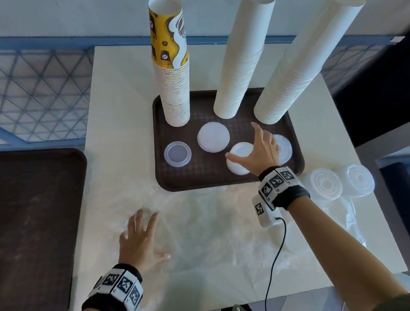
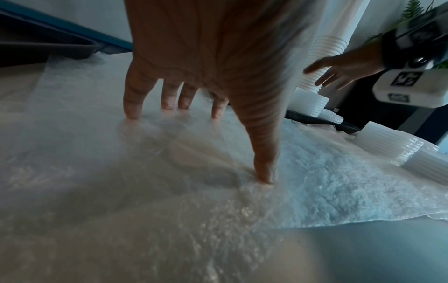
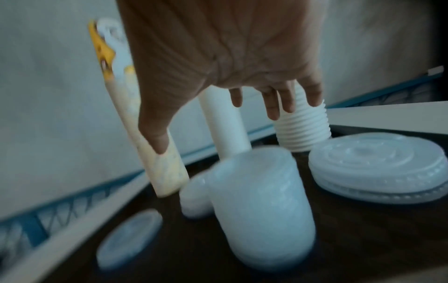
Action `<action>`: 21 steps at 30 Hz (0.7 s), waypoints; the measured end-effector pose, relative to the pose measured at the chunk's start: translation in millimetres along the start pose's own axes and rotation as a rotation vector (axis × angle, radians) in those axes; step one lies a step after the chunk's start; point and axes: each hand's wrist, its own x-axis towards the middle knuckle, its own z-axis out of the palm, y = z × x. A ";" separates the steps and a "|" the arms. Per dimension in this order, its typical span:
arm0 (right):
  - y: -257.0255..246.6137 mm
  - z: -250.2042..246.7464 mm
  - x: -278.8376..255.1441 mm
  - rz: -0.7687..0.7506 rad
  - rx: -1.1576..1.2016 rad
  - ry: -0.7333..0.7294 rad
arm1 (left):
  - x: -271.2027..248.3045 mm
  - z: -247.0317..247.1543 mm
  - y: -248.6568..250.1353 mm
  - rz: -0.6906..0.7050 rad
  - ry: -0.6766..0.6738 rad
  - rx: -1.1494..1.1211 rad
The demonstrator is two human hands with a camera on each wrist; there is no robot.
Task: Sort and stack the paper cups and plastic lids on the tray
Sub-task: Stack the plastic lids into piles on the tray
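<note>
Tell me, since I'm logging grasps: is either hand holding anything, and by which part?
Nothing is held. The right hand hovers open above a lid stack; the left hand rests its fingers on the plastic sheet.

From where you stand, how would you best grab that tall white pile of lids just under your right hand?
Probably from above: the right hand hovers open over the lid stack, which stands upright on the tray. Wrap thumb and fingers round its ribbed side wall, low down, so the lower lids come along. Other lid piles stand close on both sides, so a sideways approach looks cramped.

Dark brown tray (image 1: 296,161) with a faint woven pattern; yellow-and-brown coffee-bean printed cups (image 1: 168,41); plain white cup stacks (image 1: 246,51); translucent white lids (image 1: 213,136).
</note>
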 end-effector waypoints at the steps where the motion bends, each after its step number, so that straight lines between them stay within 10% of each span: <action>1: 4.3 -11.0 -5.1 0.013 0.105 0.012 | 0.2 -1.0 0.3 0.001 -0.002 0.007; 7: 63.0 -76.9 -54.6 0.113 0.561 -0.024 | 1.7 -10.3 -1.7 0.010 -0.030 0.017; 15: 164.0 -73.1 -131.2 0.098 0.173 -0.044 | -5.6 -44.5 14.4 0.010 0.034 0.028; 21: 178.7 -38.5 -149.3 -0.216 -0.200 -0.264 | -8.7 -84.6 108.9 0.352 0.197 -0.122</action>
